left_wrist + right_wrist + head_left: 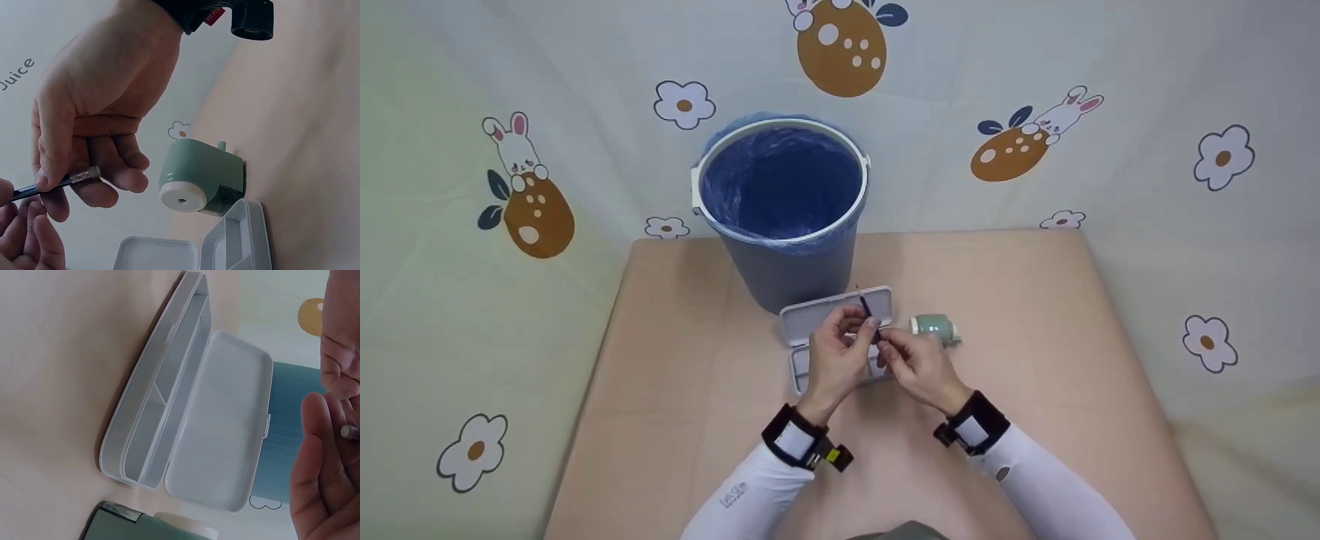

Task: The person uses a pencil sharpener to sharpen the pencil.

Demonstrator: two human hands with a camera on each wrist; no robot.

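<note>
Over the pencil case, both hands hold one dark pencil (pixel 866 306), its point aimed away from the body. My left hand (pixel 834 367) pinches it between thumb and fingers. Thumb and fingers of my right hand (pixel 924 369) grip it nearer the eraser end; a metal ferrule and whitish eraser (pixel 94 171) stick out past them in the left wrist view. Beneath the hands lies a pale grey pencil case (pixel 169 394), lid (pixel 219 422) raised, with divided compartments. To its right sits a green sharpener (pixel 197 166) with a white round front and a hole in it.
A grey bin (pixel 791 274) with a blue bag liner (pixel 735 187) stands behind the pencil case. Peach cloth covers the table (pixel 675 420). A pale curtain (pixel 930 150) printed with rabbits and flowers hangs around the back and sides.
</note>
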